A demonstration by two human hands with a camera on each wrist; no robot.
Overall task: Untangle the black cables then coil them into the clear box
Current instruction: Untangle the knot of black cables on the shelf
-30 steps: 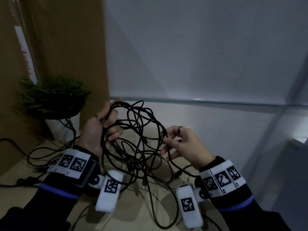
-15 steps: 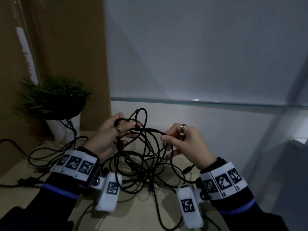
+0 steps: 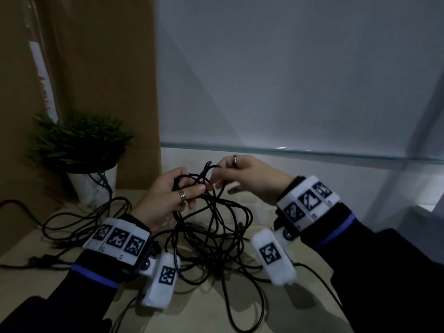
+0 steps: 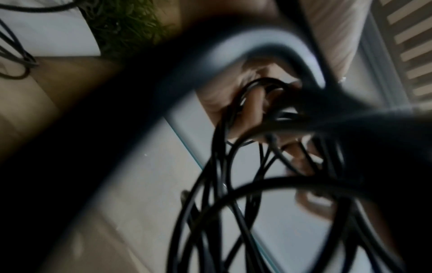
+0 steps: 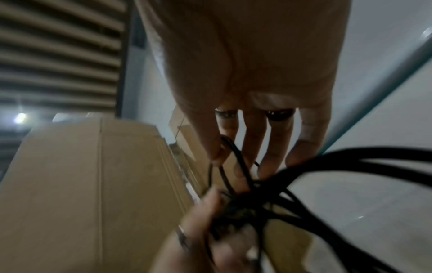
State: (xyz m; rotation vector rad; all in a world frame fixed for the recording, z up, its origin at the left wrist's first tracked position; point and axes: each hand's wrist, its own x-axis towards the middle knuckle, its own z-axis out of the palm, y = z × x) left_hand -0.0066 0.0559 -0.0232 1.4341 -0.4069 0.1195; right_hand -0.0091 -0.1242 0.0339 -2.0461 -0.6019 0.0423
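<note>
A tangle of black cables [image 3: 211,227] hangs from both hands and spills onto the pale wooden tabletop [image 3: 197,306]. My left hand [image 3: 173,195] grips a bundle of strands at the top of the tangle; the left wrist view shows its fingers [image 4: 250,103] curled round the cables [image 4: 233,184]. My right hand [image 3: 236,175] pinches one strand with an end sticking up, close beside the left hand; in the right wrist view its fingertips [image 5: 217,157] nip the thin cable [image 5: 236,157]. A clear glass wall with a greenish edge [image 3: 288,150] rises just behind the hands; whether it belongs to the clear box I cannot tell.
A green plant in a white pot [image 3: 91,181] stands at the back left, with more black leads [image 3: 79,219] lying round it. A brown cardboard panel [image 3: 101,68] rises behind the plant. A pale raised block [image 3: 425,212] sits at the right.
Both hands have come together and lowered the tangle. The left hand closed over the bundle, and the right hand rose and moved left, lifting one strand end.
</note>
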